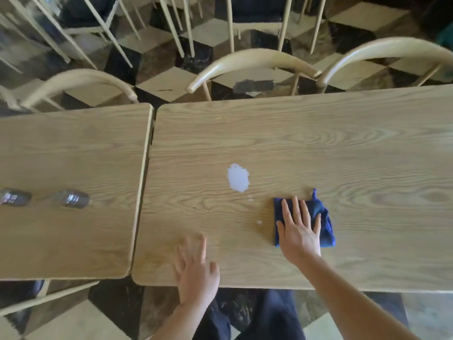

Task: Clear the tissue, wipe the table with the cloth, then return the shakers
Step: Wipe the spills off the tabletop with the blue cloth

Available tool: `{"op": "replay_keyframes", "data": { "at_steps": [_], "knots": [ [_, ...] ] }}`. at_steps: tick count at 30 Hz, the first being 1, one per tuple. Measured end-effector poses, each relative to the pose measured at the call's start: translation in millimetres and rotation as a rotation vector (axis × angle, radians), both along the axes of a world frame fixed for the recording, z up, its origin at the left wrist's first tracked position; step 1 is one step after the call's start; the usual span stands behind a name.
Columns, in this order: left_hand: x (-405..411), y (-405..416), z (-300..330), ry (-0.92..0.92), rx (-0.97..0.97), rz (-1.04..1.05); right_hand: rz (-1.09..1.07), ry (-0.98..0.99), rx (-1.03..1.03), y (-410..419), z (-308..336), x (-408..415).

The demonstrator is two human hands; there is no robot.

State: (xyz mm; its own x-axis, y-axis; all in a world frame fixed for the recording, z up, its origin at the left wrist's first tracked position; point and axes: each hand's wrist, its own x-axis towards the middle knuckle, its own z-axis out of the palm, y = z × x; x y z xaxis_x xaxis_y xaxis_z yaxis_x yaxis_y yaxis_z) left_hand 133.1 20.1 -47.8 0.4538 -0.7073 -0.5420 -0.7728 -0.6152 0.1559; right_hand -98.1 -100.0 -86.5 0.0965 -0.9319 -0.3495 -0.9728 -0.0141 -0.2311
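I see my right hand (300, 231) lying flat on the blue cloth (318, 217), fingers straight and spread, pressing it onto the right-hand table (318, 133) in the lower middle of the frame. My left hand (196, 268) is blurred at the table's near edge, fingers spread and loose, holding nothing. The white tissue (238, 178) lies on the wood near the frame's centre, up and left of the cloth, apart from it. The two shakers (71, 198) stand on the left table (73, 155), at the frame's left edge.
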Motion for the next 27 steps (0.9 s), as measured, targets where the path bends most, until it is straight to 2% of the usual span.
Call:
{"op": "replay_keyframes", "data": {
  "at_steps": [7, 12, 15, 17, 20, 27],
  "knots": [
    [52, 4, -12, 0.019, -0.090, -0.126, -0.014, 0.058, 0.004, 124, -7, 77],
    [60, -12, -17, 0.013, -0.120, -0.172, -0.041, 0.061, 0.035, 123, -4, 84],
    [55, -58, -23, 0.007, -0.192, -0.168, -0.033, 0.048, -0.010, 86, -2, 85],
    [54, -78, -32, -0.073, -0.240, -0.124, -0.055, 0.043, -0.060, 47, -1, 89],
    [51, -79, -50, -0.179, -0.205, -0.149, -0.064, 0.058, -0.114, -26, -9, 95],
    [49, -84, -51, -0.193, -0.116, -0.141, 0.002, 0.042, -0.271, -243, -25, 133]
  ]
}}
